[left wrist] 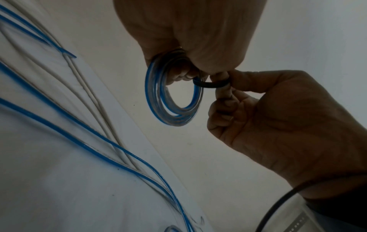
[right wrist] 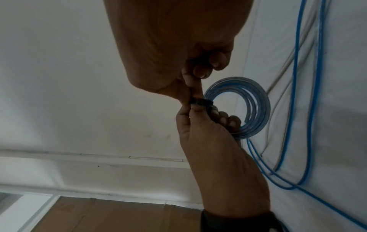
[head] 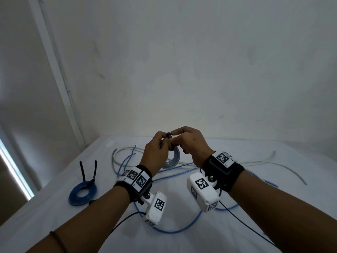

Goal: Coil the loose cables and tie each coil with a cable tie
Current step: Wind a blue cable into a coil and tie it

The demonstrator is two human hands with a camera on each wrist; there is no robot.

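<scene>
Both wrists are rising at six o'clock; left hand (head: pixel 156 149) is gripping the small coil (left wrist: pixel 173 92) aloft so the black cable tie (right wrist: pixel 201 101) can encircle it; right hand (head: pixel 189 143) is pinching that tie; one tied blue coil (head: pixel 83 193) is lying at eight o'clock; several loose cables (head: pixel 175 230) are trailing over the white table (head: pixel 54 216).

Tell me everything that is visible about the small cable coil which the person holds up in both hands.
The small cable coil is a round bundle of several turns of thin cable, blue and translucent, plastic-looking. It hangs upright above the white table, touching no surface. The left hand grips its upper part. A black cable tie passes around the turns there, and the right hand pinches this tie. Whether the tie is already locked cannot be seen.
</scene>
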